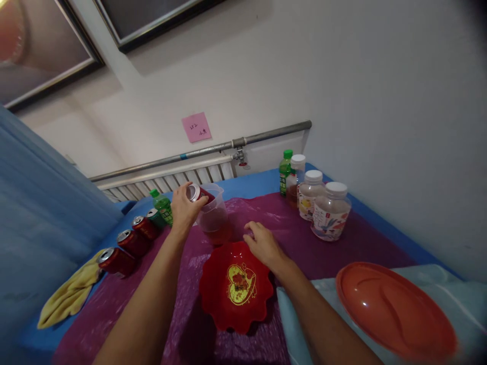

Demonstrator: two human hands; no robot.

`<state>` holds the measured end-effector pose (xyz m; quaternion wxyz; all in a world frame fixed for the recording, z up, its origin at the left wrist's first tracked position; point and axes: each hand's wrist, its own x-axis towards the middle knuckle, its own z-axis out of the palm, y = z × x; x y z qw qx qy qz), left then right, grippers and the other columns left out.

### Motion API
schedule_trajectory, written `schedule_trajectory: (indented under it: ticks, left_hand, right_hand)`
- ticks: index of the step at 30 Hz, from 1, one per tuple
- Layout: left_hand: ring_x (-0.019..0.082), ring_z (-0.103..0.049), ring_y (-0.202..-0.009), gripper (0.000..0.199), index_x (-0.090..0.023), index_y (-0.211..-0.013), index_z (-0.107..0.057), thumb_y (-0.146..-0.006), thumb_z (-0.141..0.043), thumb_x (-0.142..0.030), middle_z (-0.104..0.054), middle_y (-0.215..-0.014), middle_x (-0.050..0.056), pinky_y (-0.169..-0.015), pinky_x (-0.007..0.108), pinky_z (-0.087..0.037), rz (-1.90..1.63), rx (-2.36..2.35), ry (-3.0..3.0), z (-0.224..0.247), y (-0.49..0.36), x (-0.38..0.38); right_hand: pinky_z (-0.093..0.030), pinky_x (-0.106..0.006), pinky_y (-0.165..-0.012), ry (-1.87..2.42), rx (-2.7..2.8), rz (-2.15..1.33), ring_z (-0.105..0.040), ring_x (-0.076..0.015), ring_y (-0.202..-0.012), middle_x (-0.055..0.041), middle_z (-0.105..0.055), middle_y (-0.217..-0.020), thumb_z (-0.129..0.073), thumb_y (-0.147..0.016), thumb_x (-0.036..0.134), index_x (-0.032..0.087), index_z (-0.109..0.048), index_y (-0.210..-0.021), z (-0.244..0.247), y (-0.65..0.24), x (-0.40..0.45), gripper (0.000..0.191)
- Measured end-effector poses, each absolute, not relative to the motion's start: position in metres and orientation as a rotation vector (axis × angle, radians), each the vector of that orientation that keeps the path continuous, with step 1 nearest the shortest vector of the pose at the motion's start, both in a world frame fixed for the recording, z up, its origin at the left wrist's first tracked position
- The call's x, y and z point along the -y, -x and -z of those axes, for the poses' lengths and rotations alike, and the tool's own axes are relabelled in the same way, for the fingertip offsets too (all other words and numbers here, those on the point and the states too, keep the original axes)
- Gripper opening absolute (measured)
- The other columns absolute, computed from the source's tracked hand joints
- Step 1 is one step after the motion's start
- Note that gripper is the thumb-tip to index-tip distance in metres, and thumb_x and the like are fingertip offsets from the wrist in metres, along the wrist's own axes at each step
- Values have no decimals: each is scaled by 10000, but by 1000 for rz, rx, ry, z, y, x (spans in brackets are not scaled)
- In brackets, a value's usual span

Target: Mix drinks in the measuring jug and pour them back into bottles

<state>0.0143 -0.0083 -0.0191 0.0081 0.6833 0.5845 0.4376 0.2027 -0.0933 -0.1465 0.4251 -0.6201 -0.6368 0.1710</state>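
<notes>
My left hand (183, 205) grips a dark red drink can (204, 195), tilted with its top towards me, at the mouth of a clear plastic pitcher (213, 215). Reddish-brown liquid shows low in the pitcher. My right hand (264, 244) hovers by the far right edge of a red scalloped dish (216, 289), its fingers loosely bent and apart, with nothing seen in them. Whether it touches the dish's rim I cannot tell. A yellow and red printed pattern marks the dish's middle.
Red cans (117, 262), a green can (155, 218) and a green-capped bottle (163, 205) line the left side, near a yellow cloth (72, 294). White-lidded jars (331, 215) and another green bottle (285, 170) stand right. An orange-red oval lid (395, 309) lies on a light blue cloth (445, 281).
</notes>
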Motion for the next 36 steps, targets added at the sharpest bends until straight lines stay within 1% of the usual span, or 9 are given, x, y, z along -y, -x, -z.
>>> schedule_trajectory:
  ticks: [4, 8, 13, 18, 23, 27, 32, 36]
  left_hand:
    - [293, -551, -1173, 592, -210, -1191, -595, -634, -739, -351, -622, -1184, 93, -1018, 433, -421, -1375, -1806, -2147, 20, -14, 8]
    - [296, -556, -1165, 598, -196, -1198, -597, -639, -739, -351, -621, -1184, 104, -1013, 431, -424, -1376, -1800, -2155, 20, -13, 7]
    - [296, -555, -1166, 597, -192, -1202, -599, -644, -730, -360, -626, -1188, 108, -1011, 440, -426, -1361, -1811, -2149, 20, -13, 7]
    - [294, -560, -1158, 617, -168, -1206, -599, -632, -729, -355, -625, -1204, 128, -1005, 424, -431, -1386, -1794, -2125, 21, -13, 7]
    - [287, -560, -1147, 632, -173, -1200, -604, -616, -744, -368, -620, -1202, 121, -999, 416, -428, -1443, -1764, -2055, 20, -13, 7]
    - [287, -592, -1081, 669, -131, -1205, -596, -608, -751, -389, -635, -1155, 136, -965, 418, -444, -1508, -1686, -1875, 12, -5, 4]
    - [246, -611, -969, 705, -159, -1192, -592, -557, -785, -398, -654, -1064, 81, -907, 392, -467, -1631, -1513, -1714, -2, 10, 11]
    - [194, -613, -865, 658, -142, -1139, -586, -548, -777, -361, -658, -963, 43, -855, 348, -475, -1638, -1308, -1505, -8, 20, 28]
  right_hand:
    - [-447, -274, -734, 1556, 1598, -419, -618, -169, -801, -37, -642, -897, -566, -812, 66, 205, -625, -947, 146, -203, 93, 203]
    - [-444, -274, -717, 1571, 1598, -422, -619, -174, -790, -51, -643, -900, -568, -811, 65, 189, -625, -945, 146, -202, 93, 191]
    - [-441, -266, -713, 1569, 1602, -421, -617, -166, -785, -32, -640, -886, -576, -813, 76, 207, -621, -943, 147, -203, 93, 190]
    - [-452, -270, -737, 1583, 1611, -435, -628, -175, -816, -52, -647, -922, -570, -817, 69, 195, -614, -949, 145, -201, 94, 188]
    - [-454, -277, -761, 1588, 1633, -434, -632, -184, -843, -67, -651, -947, -555, -829, 74, 186, -611, -963, 139, -200, 97, 183]
    - [-449, -277, -757, 1593, 1642, -429, -633, -191, -854, -72, -651, -952, -549, -830, 79, 183, -609, -968, 135, -200, 99, 183]
    - [-442, -283, -758, 1584, 1647, -436, -631, -197, -856, -80, -655, -964, -539, -827, 78, 180, -613, -976, 133, -199, 100, 195]
    - [-440, -288, -770, 1581, 1647, -435, -636, -204, -864, -88, -657, -957, -533, -832, 80, 170, -615, -973, 135, -199, 99, 186]
